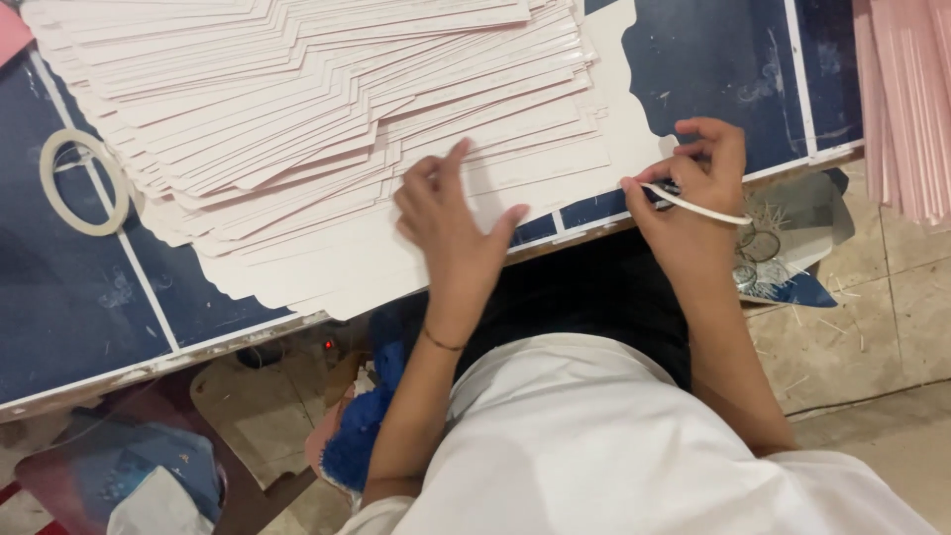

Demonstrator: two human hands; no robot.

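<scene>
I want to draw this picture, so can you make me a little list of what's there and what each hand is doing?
Table: dark blue top with white lines
Paper: big fanned stack of pale pink sheets
Left hand: flat on the sheets, fingers spread
Right hand: at the table edge, pinching a thin white strip
Tape ring: lying on the table, left of the stack
Floor: pale tiles with small scraps

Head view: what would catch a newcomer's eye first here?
The big fanned stack of pale pink card sheets covers most of the dark blue table top, which is crossed by white lines. The left hand lies flat on the sheets' near edge, while the right hand pinches a thin white strip at the table's edge. A whitish roll of tape lies on the table at far left.
</scene>
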